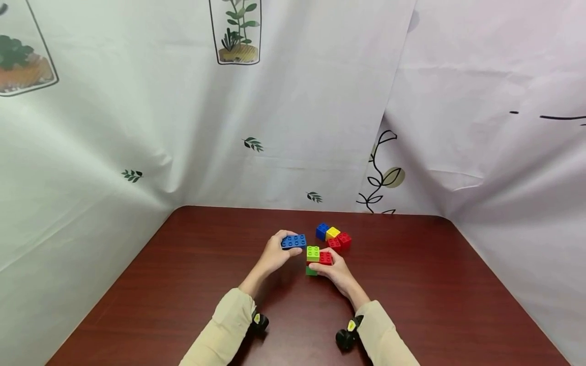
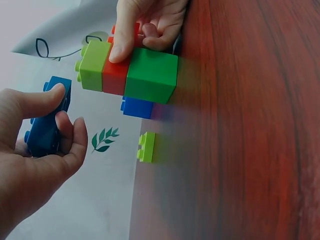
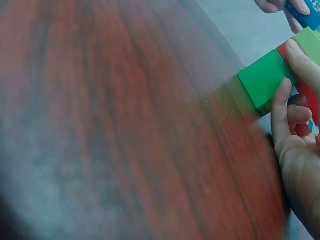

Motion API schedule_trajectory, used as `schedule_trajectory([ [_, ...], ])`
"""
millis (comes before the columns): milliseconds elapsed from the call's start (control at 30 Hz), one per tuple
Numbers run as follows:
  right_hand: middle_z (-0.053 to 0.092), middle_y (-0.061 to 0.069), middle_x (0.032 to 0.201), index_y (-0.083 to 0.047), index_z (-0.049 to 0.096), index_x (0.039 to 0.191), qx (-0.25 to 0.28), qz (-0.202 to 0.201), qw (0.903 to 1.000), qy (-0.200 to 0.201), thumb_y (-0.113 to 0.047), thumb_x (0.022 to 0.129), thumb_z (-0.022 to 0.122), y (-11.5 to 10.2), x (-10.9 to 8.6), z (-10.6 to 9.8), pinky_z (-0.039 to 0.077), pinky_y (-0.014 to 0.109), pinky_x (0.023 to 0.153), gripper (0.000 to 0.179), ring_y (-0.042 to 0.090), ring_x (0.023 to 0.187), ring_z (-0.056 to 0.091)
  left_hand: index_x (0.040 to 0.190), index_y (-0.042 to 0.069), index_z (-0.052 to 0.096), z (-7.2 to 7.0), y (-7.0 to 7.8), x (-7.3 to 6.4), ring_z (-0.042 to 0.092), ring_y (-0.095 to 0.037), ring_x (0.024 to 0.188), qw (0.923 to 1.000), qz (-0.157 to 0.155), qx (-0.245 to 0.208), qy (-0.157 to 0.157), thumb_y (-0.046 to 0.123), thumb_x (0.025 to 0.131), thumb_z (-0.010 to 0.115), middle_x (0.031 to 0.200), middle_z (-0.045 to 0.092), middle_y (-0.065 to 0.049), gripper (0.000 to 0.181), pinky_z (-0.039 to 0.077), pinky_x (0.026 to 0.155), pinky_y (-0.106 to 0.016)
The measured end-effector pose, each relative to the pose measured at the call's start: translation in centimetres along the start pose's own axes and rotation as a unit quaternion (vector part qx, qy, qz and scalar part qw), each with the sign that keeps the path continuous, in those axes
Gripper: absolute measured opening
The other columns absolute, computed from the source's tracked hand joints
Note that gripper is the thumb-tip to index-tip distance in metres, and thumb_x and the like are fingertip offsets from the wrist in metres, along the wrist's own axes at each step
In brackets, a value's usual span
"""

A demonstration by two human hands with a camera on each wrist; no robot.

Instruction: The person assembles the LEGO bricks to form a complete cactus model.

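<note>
In the head view my left hand grips a blue brick with its studs up. The left wrist view shows the thumb of my left hand over one side of that blue brick and fingers curled behind it. My right hand holds a stack of bricks: a lime brick on top, a red brick in the middle and a green brick below. The right thumb presses the red brick's side. The blue brick is just left of the stack, apart from it.
Beyond the stack, a blue brick, a yellow brick and red bricks sit close together on the brown table. The left wrist view also has a loose lime brick. A printed white cloth hangs behind the table.
</note>
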State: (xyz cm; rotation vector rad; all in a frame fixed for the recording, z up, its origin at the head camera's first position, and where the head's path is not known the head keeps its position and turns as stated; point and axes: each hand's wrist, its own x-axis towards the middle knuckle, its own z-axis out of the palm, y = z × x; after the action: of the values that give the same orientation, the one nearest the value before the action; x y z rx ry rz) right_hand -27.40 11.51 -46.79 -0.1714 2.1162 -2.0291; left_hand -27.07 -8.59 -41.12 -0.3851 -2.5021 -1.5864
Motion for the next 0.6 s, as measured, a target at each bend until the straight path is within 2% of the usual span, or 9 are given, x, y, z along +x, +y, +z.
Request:
schedule_trajectory([
  [300, 0.065, 0.001, 0.105, -0.007, 0.050, 0.121, -0.006, 0.000, 1.0000, -0.008, -0.019, 0.086, 0.074, -0.04, 0.07, -0.06, 0.055, 0.025, 0.078, 0.043, 0.014, 0.091, 0.061, 0.116, 0.004, 0.063, 0.39, 0.22, 0.15, 0.059, -0.027, 0.102, 0.9998, -0.007, -0.009, -0.014, 0.010, 0.084, 0.074, 0.118, 0.062, -0.016, 0.034, 0.053, 0.090, -0.043],
  [600, 0.063, 0.003, 0.107, -0.007, 0.050, 0.121, -0.006, 0.001, 0.9999, -0.009, -0.018, 0.087, 0.073, -0.01, 0.16, -0.23, 0.054, 0.024, 0.078, 0.043, 0.014, 0.092, 0.059, 0.121, 0.004, 0.062, 0.66, 0.49, 0.43, 0.061, -0.024, 0.095, 0.9956, -0.022, -0.016, -0.090, 0.015, 0.087, 0.072, 0.117, 0.064, -0.019, 0.038, 0.056, 0.086, -0.038],
])
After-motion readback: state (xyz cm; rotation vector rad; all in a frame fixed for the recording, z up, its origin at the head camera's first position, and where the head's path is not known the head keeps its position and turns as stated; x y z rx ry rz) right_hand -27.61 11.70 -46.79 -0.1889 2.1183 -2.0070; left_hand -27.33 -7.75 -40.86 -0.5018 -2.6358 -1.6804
